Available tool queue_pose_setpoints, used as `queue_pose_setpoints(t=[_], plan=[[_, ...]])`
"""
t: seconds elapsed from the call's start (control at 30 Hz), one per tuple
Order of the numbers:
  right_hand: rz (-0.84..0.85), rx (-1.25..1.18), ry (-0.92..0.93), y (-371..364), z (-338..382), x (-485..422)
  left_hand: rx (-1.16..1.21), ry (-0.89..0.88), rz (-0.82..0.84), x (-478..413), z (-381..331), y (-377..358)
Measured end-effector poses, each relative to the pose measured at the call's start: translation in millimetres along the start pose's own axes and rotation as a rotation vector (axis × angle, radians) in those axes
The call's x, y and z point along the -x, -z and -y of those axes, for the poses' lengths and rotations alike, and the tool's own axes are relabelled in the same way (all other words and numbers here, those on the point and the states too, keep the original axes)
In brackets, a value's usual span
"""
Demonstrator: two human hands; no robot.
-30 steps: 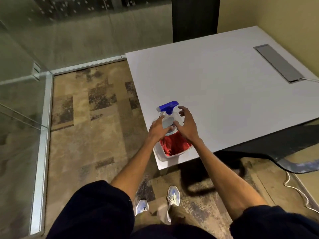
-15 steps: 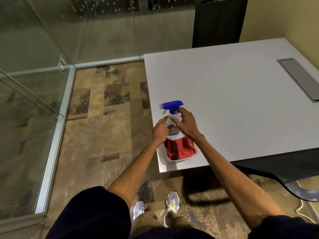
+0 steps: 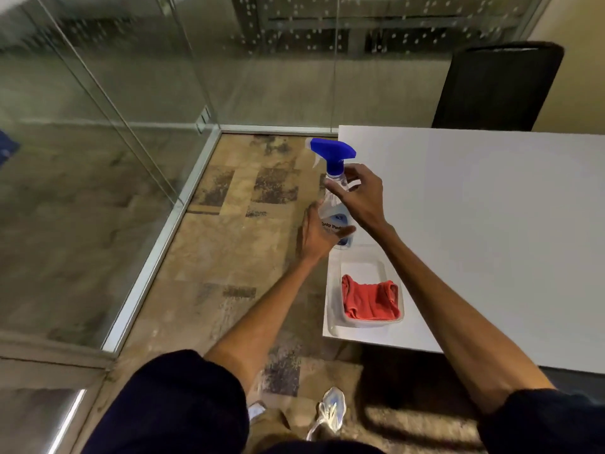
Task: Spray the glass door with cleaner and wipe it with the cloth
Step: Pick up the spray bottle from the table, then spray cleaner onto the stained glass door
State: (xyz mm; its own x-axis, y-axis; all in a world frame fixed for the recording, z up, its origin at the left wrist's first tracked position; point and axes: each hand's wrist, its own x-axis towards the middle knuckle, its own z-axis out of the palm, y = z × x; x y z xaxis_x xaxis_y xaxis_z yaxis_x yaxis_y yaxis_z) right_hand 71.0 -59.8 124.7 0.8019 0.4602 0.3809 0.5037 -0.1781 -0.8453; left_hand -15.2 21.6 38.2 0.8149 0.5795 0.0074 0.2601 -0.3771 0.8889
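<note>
A clear spray bottle (image 3: 334,204) with a blue trigger head hangs in the air past the table's left edge. My left hand (image 3: 316,235) cups its lower body. My right hand (image 3: 361,198) grips its neck just below the blue head. A red cloth (image 3: 370,301) lies crumpled in a clear plastic tub (image 3: 334,303) on the white table's near left corner. Glass panels (image 3: 98,158) with a metal floor rail stand to the left and run along the back.
The white table (image 3: 491,224) fills the right side. A black chair (image 3: 497,86) stands behind it by the wall. Patterned carpet (image 3: 235,240) lies between the table and the glass. My feet in light shoes (image 3: 327,414) show below.
Both hands lifted the spray bottle out of the tub and carried it up and to the left. The view swung left toward the glass. The cloth stayed in the tub.
</note>
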Motion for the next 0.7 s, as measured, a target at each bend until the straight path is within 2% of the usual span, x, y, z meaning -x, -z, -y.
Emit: queue_pose_setpoints(t=[0.17, 0.33, 0.53, 0.7], plan=[[0.056, -0.069, 0.06, -35, 36, 3, -0.147, 0.07, -0.219, 23, -22, 53], [0.134, -0.123, 0.119, -71, 79, 11, -0.214, 0.143, -0.257, 44, -26, 111], [0.171, -0.187, 0.147, -120, 145, 45, -0.133, 0.172, -0.286, 93, -15, 191], [0.213, -0.261, 0.12, -151, 211, 103, -0.078, 0.194, -0.381, 158, -5, 256]])
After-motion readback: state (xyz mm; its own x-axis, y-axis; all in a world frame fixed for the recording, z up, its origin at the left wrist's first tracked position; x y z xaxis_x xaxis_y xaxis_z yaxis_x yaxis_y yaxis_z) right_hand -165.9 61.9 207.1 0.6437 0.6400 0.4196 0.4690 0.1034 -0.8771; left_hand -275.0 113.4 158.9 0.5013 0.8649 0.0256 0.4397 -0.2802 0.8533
